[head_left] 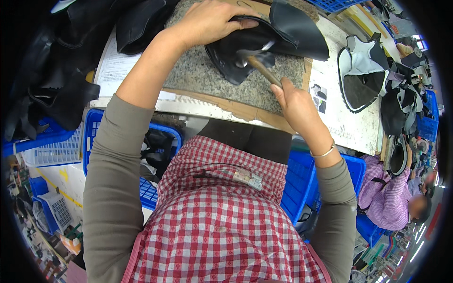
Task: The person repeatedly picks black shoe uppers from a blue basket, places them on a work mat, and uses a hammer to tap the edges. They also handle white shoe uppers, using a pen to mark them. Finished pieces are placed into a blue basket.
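A black leather shoe upper [226, 52] lies on the speckled stone slab [188, 75] in front of me. My left hand [212, 20] grips its upper edge, the thumb laid along the rim. In my right hand [297, 101] is a hammer [266, 70], held by its wooden handle. Its metal head is down at the inside of the upper; whether it touches the leather I cannot tell. A broad black leather flap [302, 30] spreads to the right of my left hand.
More black leather pieces [139, 28] are heaped at the left. A black and white shoe upper [361, 75] lies on the white tabletop [351, 125] at right. Blue baskets [297, 184] stand below the table edge. A person in a checked purple shirt [384, 193] is at far right.
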